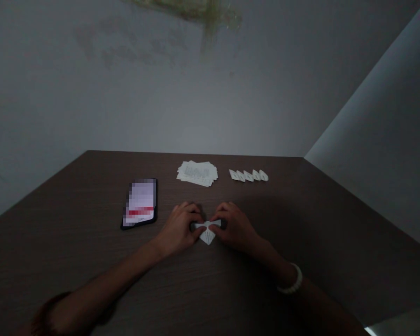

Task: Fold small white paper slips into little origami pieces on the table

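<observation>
Between my two hands is a small piece of folded white printed paper [207,236], its lower end coming to a point toward me. My left hand [182,225] pinches its left side, thumb in front and fingers behind. On the opposite side my right hand [235,227] grips it the same way, fingers closed. Both thumbs press near the middle of the paper, just above the table. Parts of the paper's upper edge are hidden by the fingers.
A phone with a lit, blurred screen [140,203] lies left of my hands. Farther back is a loose stack of printed paper sheets [198,173]. Right of it, several small folded paper pieces [248,176] stand in a row. The brown table [91,196] meets a stained wall.
</observation>
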`<state>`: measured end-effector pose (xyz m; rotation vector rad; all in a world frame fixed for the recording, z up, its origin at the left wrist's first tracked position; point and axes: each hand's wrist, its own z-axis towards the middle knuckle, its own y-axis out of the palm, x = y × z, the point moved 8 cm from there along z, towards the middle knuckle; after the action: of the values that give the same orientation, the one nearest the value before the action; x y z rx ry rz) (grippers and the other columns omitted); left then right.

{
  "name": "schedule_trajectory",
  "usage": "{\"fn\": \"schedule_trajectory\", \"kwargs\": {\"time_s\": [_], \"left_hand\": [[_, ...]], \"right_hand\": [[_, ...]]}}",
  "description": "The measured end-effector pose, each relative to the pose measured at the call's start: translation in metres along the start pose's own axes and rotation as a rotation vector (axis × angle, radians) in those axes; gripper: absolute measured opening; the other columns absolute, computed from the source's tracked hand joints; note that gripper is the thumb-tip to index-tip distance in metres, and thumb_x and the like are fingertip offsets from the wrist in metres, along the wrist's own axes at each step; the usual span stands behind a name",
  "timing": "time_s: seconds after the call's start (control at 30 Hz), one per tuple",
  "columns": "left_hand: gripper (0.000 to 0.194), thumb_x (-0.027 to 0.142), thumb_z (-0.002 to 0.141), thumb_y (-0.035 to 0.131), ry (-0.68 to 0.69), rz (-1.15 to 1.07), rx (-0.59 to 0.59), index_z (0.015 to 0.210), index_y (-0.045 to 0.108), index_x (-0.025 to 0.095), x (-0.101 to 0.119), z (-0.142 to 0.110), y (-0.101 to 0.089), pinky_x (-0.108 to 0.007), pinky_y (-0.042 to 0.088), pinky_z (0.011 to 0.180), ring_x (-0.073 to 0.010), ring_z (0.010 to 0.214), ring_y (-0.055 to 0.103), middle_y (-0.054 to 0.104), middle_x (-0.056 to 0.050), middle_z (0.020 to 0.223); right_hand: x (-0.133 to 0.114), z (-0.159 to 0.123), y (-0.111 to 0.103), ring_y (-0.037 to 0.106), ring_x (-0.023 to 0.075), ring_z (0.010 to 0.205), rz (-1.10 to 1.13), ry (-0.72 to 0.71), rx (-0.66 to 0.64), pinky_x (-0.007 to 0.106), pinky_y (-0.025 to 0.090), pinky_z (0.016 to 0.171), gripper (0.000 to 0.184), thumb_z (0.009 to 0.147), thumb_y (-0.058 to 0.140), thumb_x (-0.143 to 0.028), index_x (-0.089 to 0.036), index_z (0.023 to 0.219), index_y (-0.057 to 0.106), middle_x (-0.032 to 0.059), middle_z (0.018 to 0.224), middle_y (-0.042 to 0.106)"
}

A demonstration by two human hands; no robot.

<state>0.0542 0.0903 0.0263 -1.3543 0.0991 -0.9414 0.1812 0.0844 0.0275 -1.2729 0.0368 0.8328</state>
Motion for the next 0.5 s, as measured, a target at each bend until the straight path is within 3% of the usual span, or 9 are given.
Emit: {"fn": "schedule_trajectory", "kwargs": {"time_s": [0.5], "left_hand": [[0.007, 0.024, 0.081, 0.064, 0.006, 0.026, 0.004, 0.081, 0.071, 0.023, 0.005, 0.0003, -0.0039, -0.041, 0.037, 0.081, -0.0253, 0.096, 0.054, 0.066, -0.003, 0.093]], "right_hand": [[-0.0029, 0.0029, 0.0035, 0.055, 0.018, 0.086, -0.033, -0.051, -0.019, 0.032, 0.043, 0.081, 0.007, 0.079, 0.071, -0.023, -0.018, 0.082, 0.068, 0.0039, 0.089, 0.063]]}}
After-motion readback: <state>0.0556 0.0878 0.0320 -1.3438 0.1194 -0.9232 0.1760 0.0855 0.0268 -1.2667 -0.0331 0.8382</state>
